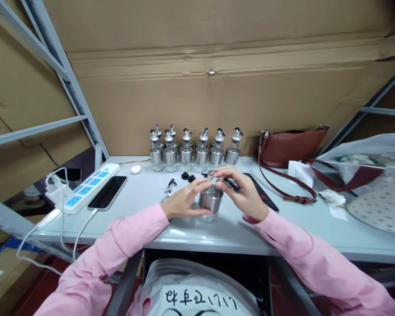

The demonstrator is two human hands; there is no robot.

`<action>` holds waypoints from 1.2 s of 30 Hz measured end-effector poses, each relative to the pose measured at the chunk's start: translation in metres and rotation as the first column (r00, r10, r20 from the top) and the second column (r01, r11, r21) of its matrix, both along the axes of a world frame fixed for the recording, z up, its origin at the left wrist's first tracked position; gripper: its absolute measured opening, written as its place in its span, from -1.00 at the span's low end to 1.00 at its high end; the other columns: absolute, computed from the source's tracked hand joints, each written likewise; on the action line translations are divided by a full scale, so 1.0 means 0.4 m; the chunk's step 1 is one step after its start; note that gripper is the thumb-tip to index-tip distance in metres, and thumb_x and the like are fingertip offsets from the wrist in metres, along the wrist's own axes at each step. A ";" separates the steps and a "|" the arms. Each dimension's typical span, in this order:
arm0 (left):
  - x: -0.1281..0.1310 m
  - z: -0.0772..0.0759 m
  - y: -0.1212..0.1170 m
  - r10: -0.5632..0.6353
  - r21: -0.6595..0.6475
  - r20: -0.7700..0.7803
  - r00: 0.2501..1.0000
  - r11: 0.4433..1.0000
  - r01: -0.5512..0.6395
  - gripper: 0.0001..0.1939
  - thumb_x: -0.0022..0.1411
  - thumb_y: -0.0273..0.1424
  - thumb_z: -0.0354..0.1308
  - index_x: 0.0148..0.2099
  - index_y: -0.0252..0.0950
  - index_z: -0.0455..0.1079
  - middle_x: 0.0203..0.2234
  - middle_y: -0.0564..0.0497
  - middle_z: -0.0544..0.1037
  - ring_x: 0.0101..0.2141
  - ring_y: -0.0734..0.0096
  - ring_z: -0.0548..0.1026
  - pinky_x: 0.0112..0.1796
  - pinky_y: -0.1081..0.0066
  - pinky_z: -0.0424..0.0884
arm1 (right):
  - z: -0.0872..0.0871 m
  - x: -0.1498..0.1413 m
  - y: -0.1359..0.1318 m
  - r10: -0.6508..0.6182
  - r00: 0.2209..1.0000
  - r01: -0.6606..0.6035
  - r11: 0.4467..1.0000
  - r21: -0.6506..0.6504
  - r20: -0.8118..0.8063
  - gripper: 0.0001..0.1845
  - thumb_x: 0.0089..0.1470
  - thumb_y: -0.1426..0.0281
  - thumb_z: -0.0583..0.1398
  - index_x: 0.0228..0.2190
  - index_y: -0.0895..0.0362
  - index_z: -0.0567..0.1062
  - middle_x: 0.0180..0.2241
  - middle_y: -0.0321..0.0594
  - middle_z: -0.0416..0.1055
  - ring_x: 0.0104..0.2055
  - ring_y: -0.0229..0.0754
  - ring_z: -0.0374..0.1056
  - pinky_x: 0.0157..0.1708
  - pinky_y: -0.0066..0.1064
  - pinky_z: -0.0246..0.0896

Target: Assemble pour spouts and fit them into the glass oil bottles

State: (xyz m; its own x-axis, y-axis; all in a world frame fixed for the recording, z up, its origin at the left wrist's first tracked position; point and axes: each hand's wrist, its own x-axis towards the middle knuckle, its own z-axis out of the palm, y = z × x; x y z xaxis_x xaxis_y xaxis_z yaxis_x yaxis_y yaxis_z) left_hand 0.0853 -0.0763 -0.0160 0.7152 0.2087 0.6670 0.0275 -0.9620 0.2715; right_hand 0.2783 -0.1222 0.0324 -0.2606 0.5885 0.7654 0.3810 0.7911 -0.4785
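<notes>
1. Centrally, the steel-sleeved glass bottle [210, 201] stands near the front edge of the desk [191, 237], long axis upright, between both hands.
2. Left hand [183, 202] grips its left side, thumb low, fingers curved at the shoulder.
3. Right hand [247, 194] sits higher, thumb and forefinger pinching the neck.

Below the grip, red floor [54, 264] is overhung by a grey desk [191, 233]; beyond, cardboard [197, 98] is flanked by metal frames [75, 94].

At the tabletop's [299, 228] right end, the bag [388, 188] is cut off. Along its back edge, front bottles [186, 156] partly hide rear bottles [175, 145].
</notes>
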 end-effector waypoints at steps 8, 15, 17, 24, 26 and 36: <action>-0.003 0.009 -0.013 0.051 -0.004 -0.037 0.998 0.999 -0.052 -0.33 0.17 -0.32 0.12 0.22 0.00 -0.16 0.02 -0.13 0.11 0.05 0.17 0.25 -0.01 0.12 0.33 | 0.014 -0.006 0.036 0.207 0.948 -0.250 0.955 -0.162 -0.243 -0.72 0.15 0.21 0.05 -0.11 0.03 0.29 -0.34 -0.24 0.42 -0.51 -0.30 0.30 -0.53 -0.41 0.22; -0.001 -0.006 -0.017 0.119 -0.029 -0.103 0.988 0.992 -0.123 -0.34 0.16 -0.23 0.11 0.22 -0.11 -0.12 -0.03 -0.14 0.14 -0.16 0.29 0.39 -0.16 0.23 0.41 | 0.077 -0.056 0.095 0.195 0.806 -0.310 0.944 -0.117 -0.558 -0.75 -0.01 0.24 0.13 -0.39 0.02 0.12 -0.40 -0.37 0.19 -0.58 -0.38 0.14 -0.61 -0.46 0.07; -0.001 -0.009 -0.015 0.128 -0.002 -0.101 0.987 0.992 -0.129 -0.35 0.16 -0.21 0.10 0.21 -0.12 -0.11 -0.06 -0.13 0.15 -0.21 0.32 0.39 -0.20 0.27 0.41 | 0.074 -0.070 0.100 0.172 0.807 -0.277 0.955 -0.105 -0.565 -0.76 0.00 0.25 0.12 -0.39 0.02 0.10 -0.35 -0.34 0.19 -0.50 -0.34 0.21 -0.55 -0.42 0.14; -0.003 -0.012 -0.010 0.111 0.038 -0.059 0.992 0.993 -0.109 -0.34 0.13 -0.21 0.11 0.21 -0.10 -0.10 -0.13 -0.09 0.20 -0.16 0.27 0.35 -0.18 0.25 0.38 | 0.050 -0.110 0.066 0.026 0.843 -0.102 0.988 -0.112 -0.537 -0.74 0.12 0.15 0.06 -0.19 -0.02 0.19 -0.37 -0.28 0.35 -0.37 -0.22 0.38 -0.49 -0.36 0.26; -0.004 -0.014 -0.009 0.099 0.030 -0.044 0.994 0.995 -0.097 -0.32 0.12 -0.21 0.11 0.22 -0.11 -0.12 -0.16 -0.08 0.22 -0.18 0.27 0.34 -0.19 0.26 0.38 | 0.057 -0.111 0.057 -0.006 0.840 -0.078 0.988 -0.131 -0.543 -0.66 0.13 0.11 0.04 -0.10 -0.05 0.15 -0.36 -0.27 0.38 -0.38 -0.20 0.41 -0.49 -0.34 0.30; -0.002 -0.026 -0.007 0.070 -0.042 0.031 0.997 0.997 -0.069 -0.29 0.01 -0.22 0.08 0.20 -0.15 -0.10 -0.24 -0.04 0.28 -0.29 0.32 0.31 -0.28 0.30 0.32 | 0.066 -0.107 0.068 0.052 0.840 -0.166 0.972 -0.164 -0.539 -0.72 0.11 0.08 0.05 -0.32 0.01 0.15 -0.54 -0.40 0.40 -0.54 -0.28 0.42 -0.51 -0.40 0.34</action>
